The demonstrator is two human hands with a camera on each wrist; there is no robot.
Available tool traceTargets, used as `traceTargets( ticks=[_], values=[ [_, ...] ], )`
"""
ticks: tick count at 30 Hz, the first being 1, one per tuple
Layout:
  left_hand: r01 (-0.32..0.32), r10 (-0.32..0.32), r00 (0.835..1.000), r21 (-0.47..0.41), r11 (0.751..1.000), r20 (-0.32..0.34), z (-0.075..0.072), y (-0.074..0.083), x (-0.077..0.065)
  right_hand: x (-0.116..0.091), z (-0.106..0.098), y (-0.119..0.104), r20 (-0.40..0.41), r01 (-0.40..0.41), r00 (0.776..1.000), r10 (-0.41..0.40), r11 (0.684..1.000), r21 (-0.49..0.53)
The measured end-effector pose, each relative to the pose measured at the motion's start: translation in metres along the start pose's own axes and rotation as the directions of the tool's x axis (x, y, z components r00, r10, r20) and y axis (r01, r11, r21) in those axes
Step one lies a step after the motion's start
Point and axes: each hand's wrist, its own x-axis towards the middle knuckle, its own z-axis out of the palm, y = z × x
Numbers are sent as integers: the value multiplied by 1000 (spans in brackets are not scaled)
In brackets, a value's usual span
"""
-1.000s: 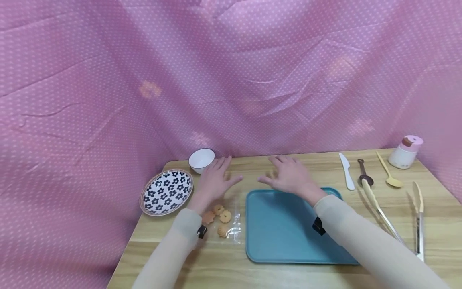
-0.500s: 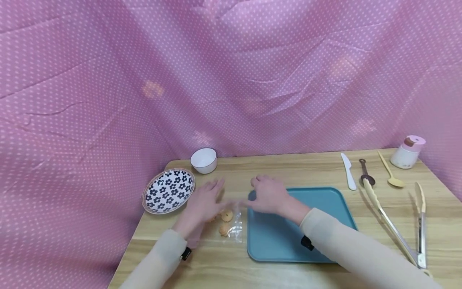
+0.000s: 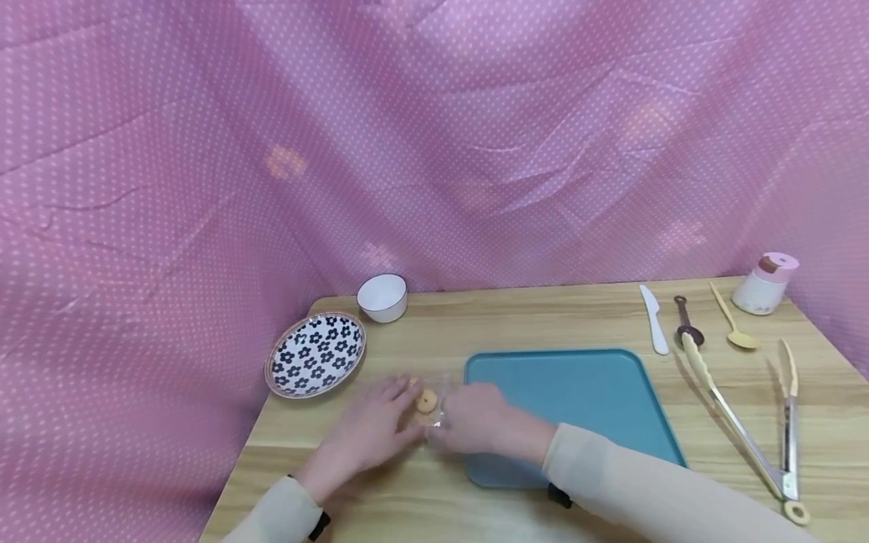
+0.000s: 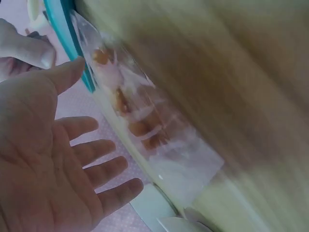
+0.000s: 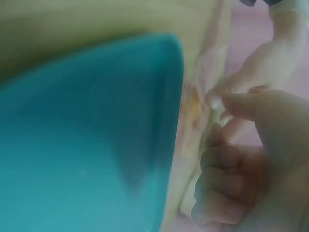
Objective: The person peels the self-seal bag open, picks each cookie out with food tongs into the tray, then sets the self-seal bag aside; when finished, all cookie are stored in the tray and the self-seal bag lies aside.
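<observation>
A clear plastic bag (image 4: 193, 166) of small round cookies (image 3: 426, 400) lies flat on the table, left of a blue tray (image 3: 570, 392). My left hand (image 3: 366, 434) hovers beside the bag, its fingers spread and nearly straight in the left wrist view, with nothing in its palm. At the bag's right end is my right hand (image 3: 475, 418), overlapping the tray's left edge in the head view. Its fingers (image 5: 222, 183) are curled, with the thumb apart from the index finger in the right wrist view. Blur hides whether it holds the bag's edge.
A flower-patterned plate (image 3: 315, 356) and a white bowl (image 3: 383, 299) stand at the back left. To the right lie a white knife (image 3: 654, 319), a brown spoon (image 3: 689, 332), a yellow spoon (image 3: 740, 339) and tongs (image 3: 736, 430). A pink-lidded jar (image 3: 766, 284) stands at the back right.
Both hands have come down and toward the body, from over the back of the table to the cookie bag. The right hand's fingers have curled; the other things lie as before.
</observation>
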Motion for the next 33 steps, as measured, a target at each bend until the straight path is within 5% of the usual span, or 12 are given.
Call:
traceTargets(
  ticks=[10,24,33],
  values=[
    [21,-17,997,-50,999,70,5,6,-12,4,12,-17,56,-93,994,96,994,-58],
    [34,-29,997,-68,997,77,9,6,-14,6,15,-16,91,-69,993,72,997,-35],
    [51,-46,997,-81,995,68,7,3,-19,-1,16,-7,48,-56,998,50,990,126]
  ],
)
